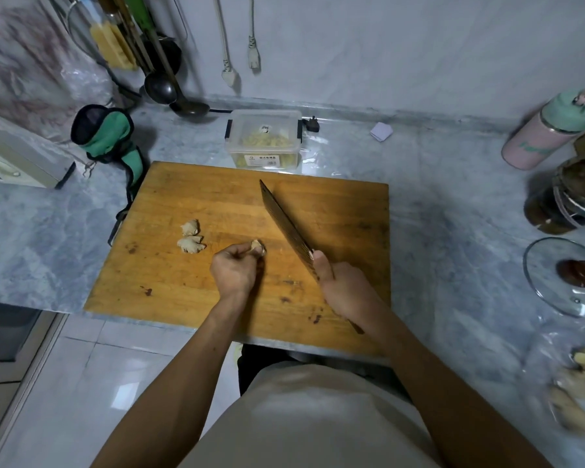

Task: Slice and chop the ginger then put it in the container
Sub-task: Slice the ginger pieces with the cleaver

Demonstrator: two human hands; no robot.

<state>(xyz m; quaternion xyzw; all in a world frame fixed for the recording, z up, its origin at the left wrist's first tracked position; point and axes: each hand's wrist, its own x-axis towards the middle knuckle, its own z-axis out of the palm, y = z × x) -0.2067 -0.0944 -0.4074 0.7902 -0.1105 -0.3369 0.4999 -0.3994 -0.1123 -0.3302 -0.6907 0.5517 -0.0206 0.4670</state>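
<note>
Wooden and worn, the cutting board (237, 204) carries everything. Toward its near edge the left hand (233, 270) curls its fingers round a ginger knob (258, 247), pinning it near the board's middle. The right hand (347, 287) is wrapped around the handle of the cleaver (286, 222), thumb along the blade's base, blade angled toward the far edge. Two more ginger pieces (190, 236) lie toward the left edge. Ginger looks firm, light and knobbly, likely to roll, so a flat face down and fingertips tucked back would suit. Beyond the far edge stands the clear container (264, 140), already holding pale cut pieces.
</note>
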